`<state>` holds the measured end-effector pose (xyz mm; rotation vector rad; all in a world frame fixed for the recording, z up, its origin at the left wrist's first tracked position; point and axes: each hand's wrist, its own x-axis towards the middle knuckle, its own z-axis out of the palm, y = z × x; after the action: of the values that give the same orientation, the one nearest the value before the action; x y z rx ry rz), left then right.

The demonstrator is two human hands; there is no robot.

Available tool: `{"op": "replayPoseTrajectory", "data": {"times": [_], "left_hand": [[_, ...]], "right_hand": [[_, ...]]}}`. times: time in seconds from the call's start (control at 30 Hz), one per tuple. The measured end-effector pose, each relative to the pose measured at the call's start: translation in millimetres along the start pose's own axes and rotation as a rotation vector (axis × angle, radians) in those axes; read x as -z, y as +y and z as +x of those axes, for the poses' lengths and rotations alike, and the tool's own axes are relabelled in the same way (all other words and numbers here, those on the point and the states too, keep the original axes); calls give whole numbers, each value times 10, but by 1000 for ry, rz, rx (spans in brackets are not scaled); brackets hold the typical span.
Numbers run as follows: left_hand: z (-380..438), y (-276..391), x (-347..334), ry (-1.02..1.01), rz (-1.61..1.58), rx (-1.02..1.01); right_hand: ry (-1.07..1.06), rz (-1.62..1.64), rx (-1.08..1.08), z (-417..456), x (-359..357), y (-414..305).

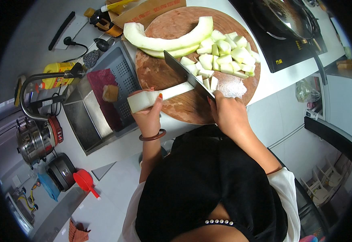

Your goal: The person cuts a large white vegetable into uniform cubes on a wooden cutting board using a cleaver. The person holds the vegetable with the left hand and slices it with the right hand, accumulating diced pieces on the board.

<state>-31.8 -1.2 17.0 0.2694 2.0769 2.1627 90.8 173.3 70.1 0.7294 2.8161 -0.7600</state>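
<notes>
My left hand grips the near end of a long peeled strip of pale melon, which looks like winter melon. Around the handle of a dark-bladed cleaver my right hand is closed. The blade stands across the strip's far end, over a round wooden cutting board. Just right of the blade lie a few small cut pieces. Farther back, several melon chunks form a heap. A large curved melon slice rests along the board's back, on top of another slice.
Left of the board, a grey perforated basket sits over a steel sink, with a maroon cloth and a sponge. A black faucet arches nearby. At right is a black cooktop holding a lidded pan.
</notes>
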Motion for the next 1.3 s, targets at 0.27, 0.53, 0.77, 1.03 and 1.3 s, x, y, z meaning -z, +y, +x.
{"op": "replayPoseTrajectory", "data": {"times": [0.27,0.53,0.77,1.03,1.3], "left_hand": [[-20,-33,23,33,-12,22],[-188,62,98,85,59,247],[-409,-204,129,93,161,94],[-547,-199,-94,169,143,-64],[-633,-100,-138,234,202,-38]], "right_hand": [[-19,17,-33,145,-141,54],[40,123,-76,118,-193,252],[117,106,-70,-36,-33,207],[162,109,-28,-224,224,138],[108,93,-11,-317,175,127]]}}
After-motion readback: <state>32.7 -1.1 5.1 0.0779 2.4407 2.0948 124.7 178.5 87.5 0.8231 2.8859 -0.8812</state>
